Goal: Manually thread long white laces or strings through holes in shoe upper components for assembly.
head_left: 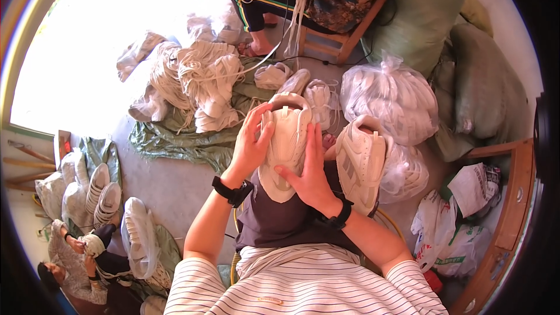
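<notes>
A cream-coloured sneaker (pixel 287 131) stands above my lap with its collar pointing away from me and its toe toward me. No lace shows across its tongue. My left hand (pixel 252 140) grips its left side, the fingers up near the collar. My right hand (pixel 312 175) holds the right side, with the thumb pressed on the toe area and the fingers along the row of eyelets. A second cream sneaker with grey side panels (pixel 359 169) rests by my right thigh, just right of my right hand, and neither hand touches it.
Bundles of pale laces and shoes (pixel 201 79) lie on a green sheet (pixel 175 143) ahead. Loose shoes (pixel 319 102) and clear bags of shoes (pixel 388 99) stand ahead-right. One person sits on a wooden chair (pixel 344 41); another person (pixel 79 256) sits at lower left. A wooden frame (pixel 513 198) borders the right.
</notes>
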Demonstrator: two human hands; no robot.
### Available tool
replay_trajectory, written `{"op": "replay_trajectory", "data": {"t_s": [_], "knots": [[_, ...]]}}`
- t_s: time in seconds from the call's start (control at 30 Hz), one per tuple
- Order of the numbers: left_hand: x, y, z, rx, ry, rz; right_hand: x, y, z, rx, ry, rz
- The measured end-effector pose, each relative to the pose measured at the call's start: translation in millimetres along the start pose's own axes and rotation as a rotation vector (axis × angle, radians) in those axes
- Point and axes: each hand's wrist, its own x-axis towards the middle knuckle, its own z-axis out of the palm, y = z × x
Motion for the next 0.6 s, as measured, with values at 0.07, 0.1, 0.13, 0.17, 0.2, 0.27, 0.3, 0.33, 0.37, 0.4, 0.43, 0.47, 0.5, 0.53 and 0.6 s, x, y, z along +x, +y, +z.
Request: {"op": "replay_trajectory", "data": {"t_s": [0.07,0.1,0.13,0.17,0.2,0.27,0.3,0.33,0.37,0.4,0.43,0.47,0.5,0.53,0.6], "knots": [[-3,-11,0,-0.092,-0.018,-0.015,-1,4,6,-0.003,0.004,0.004],[-6,-15,0,-0.123,-0.005,0.011,-3,11,10,0.039,0.023,-0.019],[-9,-17,1,-0.156,0.004,0.036,-3,16,12,0.078,0.045,-0.038],[-13,-19,1,-0.157,0.004,0.033,-4,18,12,0.078,0.044,-0.036],[-19,-18,1,-0.045,0.073,0.073,-4,19,11,0.094,0.046,-0.026],[-33,-14,1,0.070,0.143,0.110,-4,19,10,0.111,0.045,-0.014],[-44,-10,0,0.082,0.200,0.008,-4,18,10,0.139,0.046,-0.013],[-55,-5,-3,0.097,0.260,-0.091,-4,16,9,0.168,0.046,-0.016],[-66,-4,-5,0.099,0.262,-0.093,-4,15,9,0.170,0.043,-0.016],[-78,-3,-10,0.047,0.198,-0.220,-4,15,9,0.165,0.037,-0.024],[-89,-3,-14,-0.008,0.134,-0.346,-5,15,10,0.158,0.030,-0.032],[-97,0,-16,-0.007,0.137,-0.350,-4,15,11,0.160,0.026,-0.030],[-105,5,-19,-0.163,0.119,-0.415,-3,15,11,0.151,0.023,-0.036],[-111,10,-22,-0.320,0.101,-0.479,-2,15,12,0.142,0.020,-0.041],[-118,20,-30,-0.426,0.061,-0.546,-2,17,15,0.155,0.015,-0.033]]}}
